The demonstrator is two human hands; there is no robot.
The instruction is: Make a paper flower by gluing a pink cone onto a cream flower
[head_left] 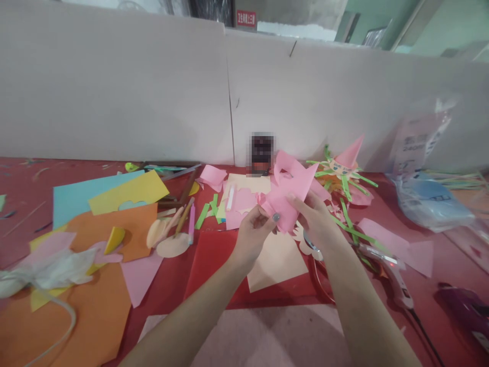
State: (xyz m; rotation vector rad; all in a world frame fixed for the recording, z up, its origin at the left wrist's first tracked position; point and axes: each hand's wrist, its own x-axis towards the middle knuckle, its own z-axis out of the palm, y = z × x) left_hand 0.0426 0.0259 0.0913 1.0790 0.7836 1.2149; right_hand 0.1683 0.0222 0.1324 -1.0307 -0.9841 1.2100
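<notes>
Both hands hold a pink paper piece up above the middle of the table; it is curved and has a pointed corner at its upper right. My left hand pinches its lower left edge, thumb on the near face. My right hand grips its right side with the thumb in front, the other fingers mostly hidden behind. Below them lies a cream paper sheet on a red sheet. Another pink paper piece rests just behind my left hand.
A glue gun with a cord lies at the right. Behind it stands a paper figure with a pink cone hat, near a clear plastic bag. Orange paper, a yellow sheet and pens spread leftward. A white partition closes the back.
</notes>
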